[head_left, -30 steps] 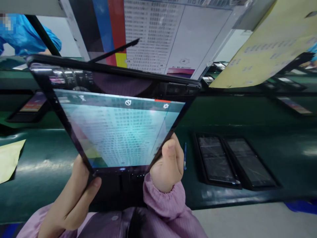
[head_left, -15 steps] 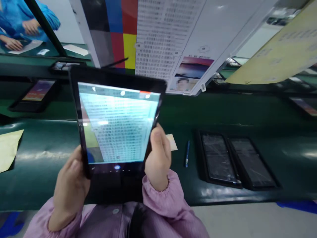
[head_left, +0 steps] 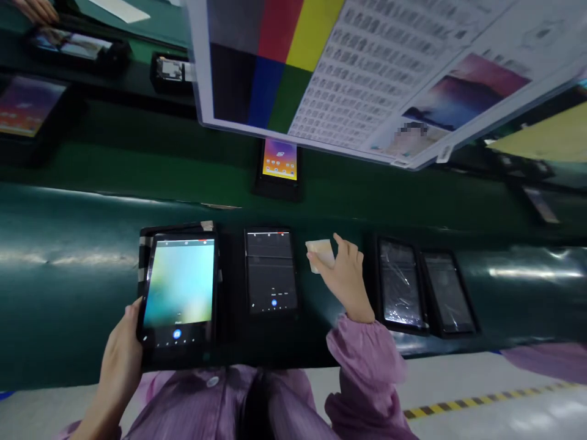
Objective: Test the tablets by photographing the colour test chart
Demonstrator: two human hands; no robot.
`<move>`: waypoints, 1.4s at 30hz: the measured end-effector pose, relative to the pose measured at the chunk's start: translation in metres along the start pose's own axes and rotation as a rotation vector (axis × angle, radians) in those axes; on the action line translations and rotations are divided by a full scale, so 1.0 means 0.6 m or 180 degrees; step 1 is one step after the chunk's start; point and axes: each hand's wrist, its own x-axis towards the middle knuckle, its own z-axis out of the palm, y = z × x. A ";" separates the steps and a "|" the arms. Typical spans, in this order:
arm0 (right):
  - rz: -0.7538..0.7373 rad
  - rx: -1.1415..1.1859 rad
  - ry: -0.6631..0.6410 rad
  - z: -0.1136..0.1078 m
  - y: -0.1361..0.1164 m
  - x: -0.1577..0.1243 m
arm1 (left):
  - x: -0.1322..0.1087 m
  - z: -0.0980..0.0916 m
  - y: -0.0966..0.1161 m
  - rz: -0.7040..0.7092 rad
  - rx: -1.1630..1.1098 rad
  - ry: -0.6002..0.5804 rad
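My left hand (head_left: 123, 348) grips the left edge of a black tablet (head_left: 181, 284), whose lit camera screen shows a blurred green-blue picture. This tablet is low over a dark case or stack at the table's front left. A second tablet (head_left: 271, 269) lies to its right, its camera screen mostly dark. Farther right, my right hand (head_left: 346, 275) has its thumb on a small pale square pad (head_left: 323, 253). The fingers are bent around the pad's right side, partly hiding it. Whether the pad is cloth or paper I cannot tell.
Two dark-screened tablets in black cases (head_left: 402, 284) lie to the right on the green table (head_left: 527, 293). Beyond my hands, a lit phone (head_left: 279, 160) is on the green strip. A printed test chart (head_left: 358, 79) hangs above it. A person's hand (head_left: 36, 12) shows top left.
The tablet has gone from raised before the chart down to the left, its screen now blurred. My right hand has left it for the pale pad. The second tablet and lit phone now show.
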 end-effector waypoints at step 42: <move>-0.1887 0.2366 -0.1040 0.118 -0.247 0.002 | 0.004 -0.008 0.005 0.0794 0.0006 -0.1091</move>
